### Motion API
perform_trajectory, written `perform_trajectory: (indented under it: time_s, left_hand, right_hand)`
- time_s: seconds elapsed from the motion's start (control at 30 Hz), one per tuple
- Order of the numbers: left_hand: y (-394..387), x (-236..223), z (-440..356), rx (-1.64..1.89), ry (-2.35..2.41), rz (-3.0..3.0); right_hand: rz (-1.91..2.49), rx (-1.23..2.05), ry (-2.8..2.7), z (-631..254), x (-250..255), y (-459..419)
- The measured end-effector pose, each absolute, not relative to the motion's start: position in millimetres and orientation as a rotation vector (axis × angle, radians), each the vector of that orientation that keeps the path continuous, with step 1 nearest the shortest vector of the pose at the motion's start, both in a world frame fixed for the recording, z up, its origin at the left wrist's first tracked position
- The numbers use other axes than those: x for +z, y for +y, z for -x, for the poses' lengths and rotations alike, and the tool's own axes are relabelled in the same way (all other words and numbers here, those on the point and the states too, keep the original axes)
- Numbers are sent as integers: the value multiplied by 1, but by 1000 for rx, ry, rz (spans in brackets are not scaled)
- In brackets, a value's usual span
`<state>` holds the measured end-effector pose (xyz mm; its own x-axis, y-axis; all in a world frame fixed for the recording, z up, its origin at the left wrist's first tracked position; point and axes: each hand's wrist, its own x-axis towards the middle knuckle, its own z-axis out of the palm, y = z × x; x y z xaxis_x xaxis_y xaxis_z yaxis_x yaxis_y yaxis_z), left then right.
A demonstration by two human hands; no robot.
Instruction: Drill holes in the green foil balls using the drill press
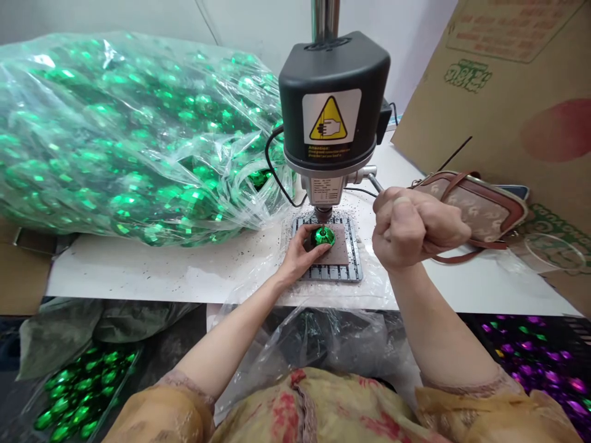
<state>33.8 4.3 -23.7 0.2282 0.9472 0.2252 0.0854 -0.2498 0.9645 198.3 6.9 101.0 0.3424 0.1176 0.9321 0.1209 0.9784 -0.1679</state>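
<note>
A shiny green faceted bead (324,236) sits on a brown square pad (340,253) on the slotted metal base (355,271) of a small black bench drill press (335,98). Thumb and fingers of my left hand (301,249) grip the bead from its left side. The drill's chuck (323,213) is directly above it, and the bit appears to reach the bead's top. My right hand (413,227) is closed in a fist around the end of the press's metal feed lever (375,181); its grip end is hidden inside the fist.
A large clear bag (138,141) of green beads fills the table's left side. On the right are a brown patterned handbag (484,209), a clear cup (554,252) and a cardboard box (508,86). Bead bins stand below: green (83,394) left, purple (540,369) right. Dark shavings litter the white table (138,271).
</note>
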Motion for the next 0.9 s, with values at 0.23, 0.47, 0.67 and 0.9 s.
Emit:
perform_trajectory:
  time_s: [0.23, 0.47, 0.67, 0.9]
  left_hand:
    - [3, -22, -35, 1173, 1011, -1562]
    - [4, -22, -37, 1199, 1040, -1567]
    - [-23, -13, -30, 1482, 1235, -1738]
    - [-136, -52, 15, 1207, 1033, -2116]
  right_hand:
    - [203, -53, -1283, -199, 91, 4]
    - [430, 231, -1101, -191, 141, -2]
    - [477, 307, -1090, -193, 178, 12]
    - [372, 292, -1107, -193, 176, 14]
